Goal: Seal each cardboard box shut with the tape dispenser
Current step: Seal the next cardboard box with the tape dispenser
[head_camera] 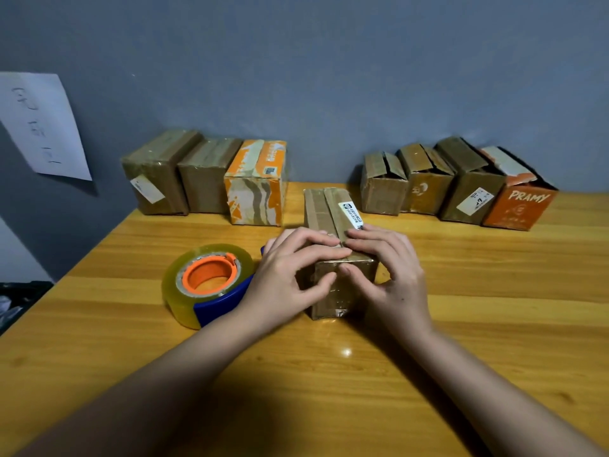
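Observation:
A long brown cardboard box (324, 209) lies in the middle of the wooden table (494, 291), its flaps folded down along a centre seam. My left hand (290, 275) and my right hand (389, 268) both grip its near end, fingers curled over the top flaps and thumbs against the front face. The tape dispenser (207, 285), a clear tape roll on an orange core with a blue body, lies flat on the table just left of my left hand, untouched.
Three closed boxes (204, 179) stand in a row at the back left against the grey wall. Several boxes with raised flaps (461, 186), one orange marked PRAMY, stand at the back right. A paper sheet (39, 127) hangs on the left wall.

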